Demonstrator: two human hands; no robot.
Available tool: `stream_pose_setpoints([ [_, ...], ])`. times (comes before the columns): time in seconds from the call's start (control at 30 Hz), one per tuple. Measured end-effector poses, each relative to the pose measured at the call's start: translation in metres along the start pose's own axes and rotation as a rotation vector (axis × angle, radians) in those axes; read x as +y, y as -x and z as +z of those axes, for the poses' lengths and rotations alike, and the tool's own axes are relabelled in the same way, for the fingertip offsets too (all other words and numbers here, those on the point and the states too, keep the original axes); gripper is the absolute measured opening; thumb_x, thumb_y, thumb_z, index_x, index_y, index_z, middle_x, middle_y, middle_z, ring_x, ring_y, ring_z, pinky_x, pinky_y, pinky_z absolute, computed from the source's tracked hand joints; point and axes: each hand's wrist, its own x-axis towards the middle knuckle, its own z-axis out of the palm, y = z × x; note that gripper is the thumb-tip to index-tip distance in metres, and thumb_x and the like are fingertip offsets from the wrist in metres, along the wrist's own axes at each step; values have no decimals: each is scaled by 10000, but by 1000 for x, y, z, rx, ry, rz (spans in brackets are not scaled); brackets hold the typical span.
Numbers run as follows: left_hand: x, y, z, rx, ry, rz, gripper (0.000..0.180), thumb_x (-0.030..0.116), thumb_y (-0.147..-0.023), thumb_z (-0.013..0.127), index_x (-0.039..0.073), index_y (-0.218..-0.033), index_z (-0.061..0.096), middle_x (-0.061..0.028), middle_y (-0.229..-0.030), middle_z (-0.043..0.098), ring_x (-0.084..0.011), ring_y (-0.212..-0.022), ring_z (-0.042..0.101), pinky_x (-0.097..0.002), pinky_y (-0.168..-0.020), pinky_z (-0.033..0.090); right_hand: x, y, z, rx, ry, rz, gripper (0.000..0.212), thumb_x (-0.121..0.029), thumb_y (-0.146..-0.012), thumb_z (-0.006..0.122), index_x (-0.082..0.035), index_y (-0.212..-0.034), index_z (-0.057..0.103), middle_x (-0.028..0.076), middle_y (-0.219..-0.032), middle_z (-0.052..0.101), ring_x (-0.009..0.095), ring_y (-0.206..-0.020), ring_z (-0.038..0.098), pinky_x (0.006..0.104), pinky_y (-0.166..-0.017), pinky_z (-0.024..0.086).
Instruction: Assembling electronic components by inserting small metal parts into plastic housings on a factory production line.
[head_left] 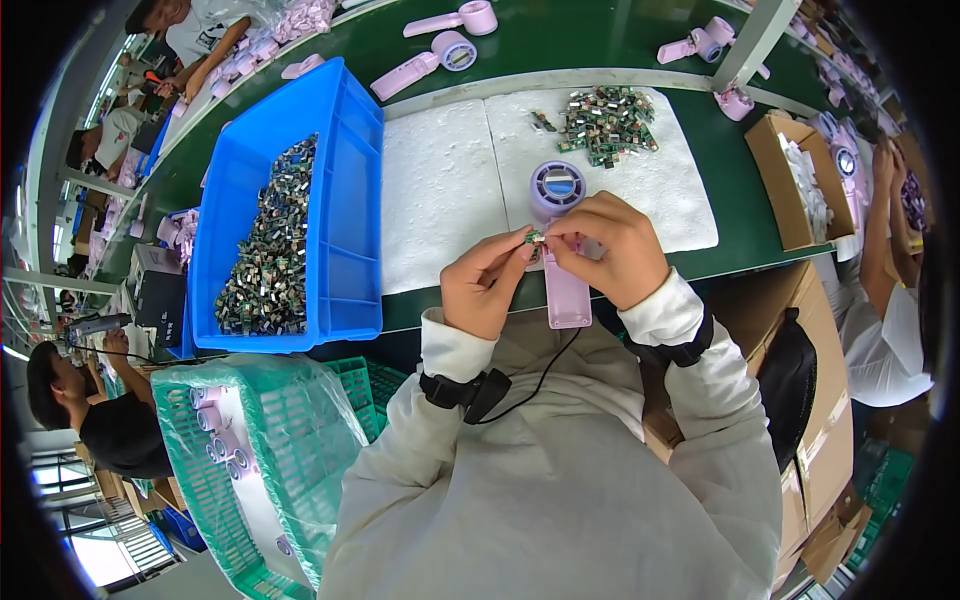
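Observation:
A small green circuit board (534, 239) is held up over the table's front edge. My left hand (484, 285) pinches it between thumb and fingertips. From the other side my right hand (612, 250) closes its thumb and forefinger at the board's edge; the exact grip is partly hidden. Under my hands lies a handheld fan with a pink handle (568, 296) and a round lilac head (543, 205), whose handle end points toward me. Its middle is covered by my right fingers. A loose pile of circuit boards (606, 122) lies beyond the fan on a white foam sheet (430, 190).
Left of the foam, a blue bin (350, 220) holds many circuit boards. A plastic-lined green crate (300, 440) with fan parts stands below it. More fans (455, 50) lie behind a rail. A cardboard box (790, 235) is at right. Other people work on both sides.

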Motion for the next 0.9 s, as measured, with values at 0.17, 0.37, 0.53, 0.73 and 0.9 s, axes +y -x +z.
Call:
stream_pose_setpoints([
  [0.17, -2, 2, 3, 12, -197, 143, 260, -45, -933, 646, -28, -1190, 684, -144, -1073, 723, -165, -937, 704, -267, -834, 558, 2, -1, 1, 58, 128, -159, 166, -10, -708, 757, -27, -862, 700, 67, -786, 628, 236, -739, 596, 321, -639, 497],
  [0.37, 5, 1, 5, 24, -284, 158, 255, -42, -924, 655, -15, -1173, 697, -149, -1066, 723, -163, -910, 705, -267, -801, 560, -1, -2, 3, 64, 142, -168, 170, -8, -693, 754, -36, -832, 660, 56, -731, 556, 229, -695, 553, 337, -614, 473],
  [0.53, 3, 2, 4, 20, -265, 136, 255, -41, -923, 656, -12, -1173, 700, -152, -1056, 723, -168, -895, 706, -267, -792, 558, -1, -1, 6, 89, 157, -177, 166, -11, -699, 751, -40, -827, 649, 54, -715, 530, 230, -676, 530, 340, -598, 456],
  [0.73, 0, 2, 6, 28, -210, 158, 267, -44, -918, 658, -2, -1179, 702, -161, -1039, 715, -199, -886, 712, -277, -782, 561, -3, 2, 11, 96, 108, -140, 152, -1, -717, 743, -26, -834, 649, 56, -714, 533, 226, -671, 531, 332, -597, 452],
  [0.9, 10, 11, 19, 136, -596, 371, 298, -45, -917, 657, -10, -1212, 683, -167, -1060, 690, -236, -896, 710, -299, -763, 564, -12, 7, 25, 156, -1, 26, 136, 15, -755, 733, 7, -867, 657, 67, -717, 545, 199, -639, 537, 305, -579, 455],
])
